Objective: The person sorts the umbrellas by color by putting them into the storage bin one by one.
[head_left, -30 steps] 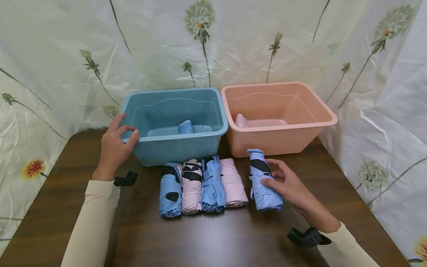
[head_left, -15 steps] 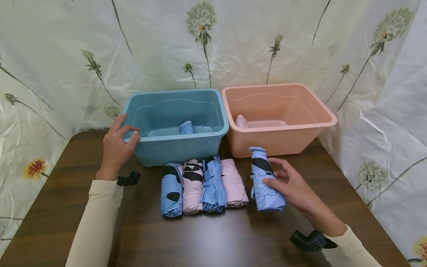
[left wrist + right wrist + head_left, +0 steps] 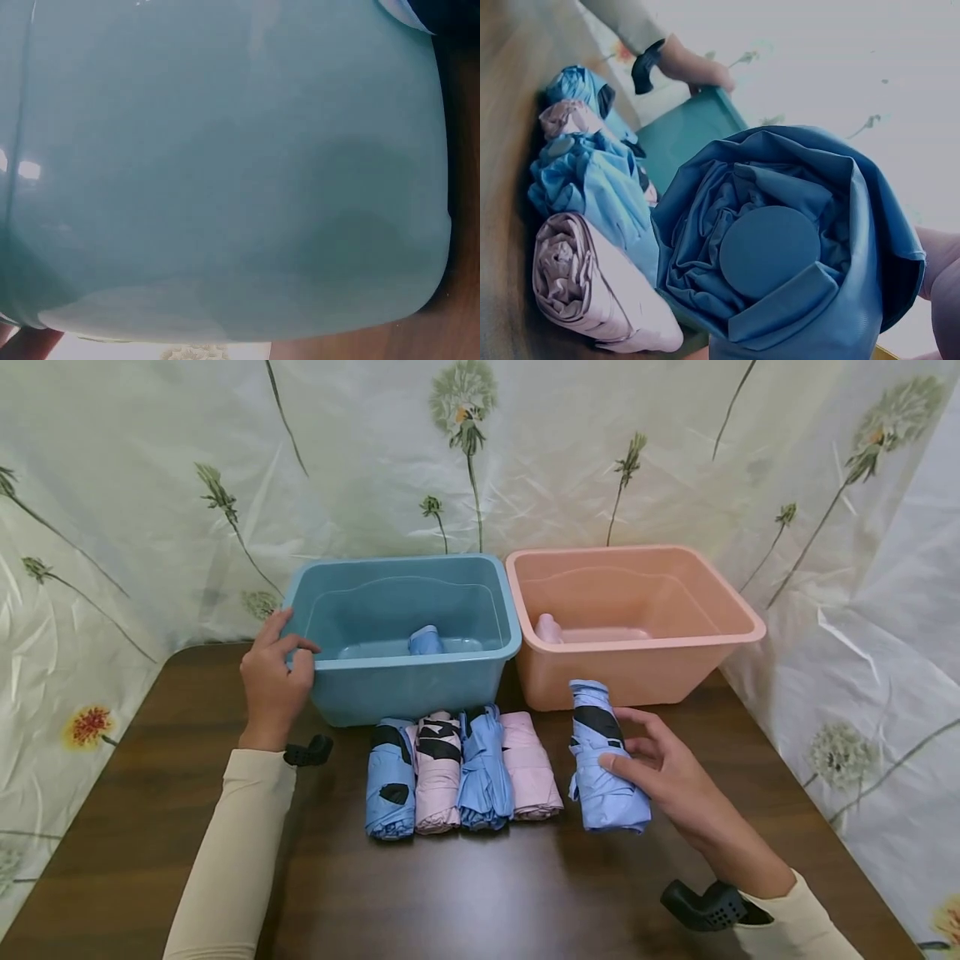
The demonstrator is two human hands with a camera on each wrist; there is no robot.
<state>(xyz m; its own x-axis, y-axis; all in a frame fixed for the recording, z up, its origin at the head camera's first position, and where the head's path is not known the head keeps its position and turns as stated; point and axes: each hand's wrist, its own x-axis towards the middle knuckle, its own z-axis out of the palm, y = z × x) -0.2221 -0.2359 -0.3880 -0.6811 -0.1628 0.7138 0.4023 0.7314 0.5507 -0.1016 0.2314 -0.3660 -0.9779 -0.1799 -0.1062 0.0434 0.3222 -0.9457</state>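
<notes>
Dark wood-grained bench fills the lower part of my head view, with a soft glare on its near stretch. Closest to me are two pale sleeves, and each wrist wears a black device. The right hand grips a light blue rolled umbrella, thumb on the near side and fingers behind; a black patch crosses it near the narrow far end. I cannot tell whether it touches the bench. On my right wrist feed its near end faces me, gathered folds around a round cap.

Just left of it, four rolled umbrellas lie side by side, pointing away from me: a blue one with black patches, a pink one with a black print, a second blue one and a mostly plain pink one. Beyond and to their left, the left hand holds the near left corner of a blue bin, fingers bent over its rim. A salmon bin stands just beside it. I see part of a blue roll inside the former and a pink roll inside the latter. Farthest back, pale sheeting printed with dandelions rises.
</notes>
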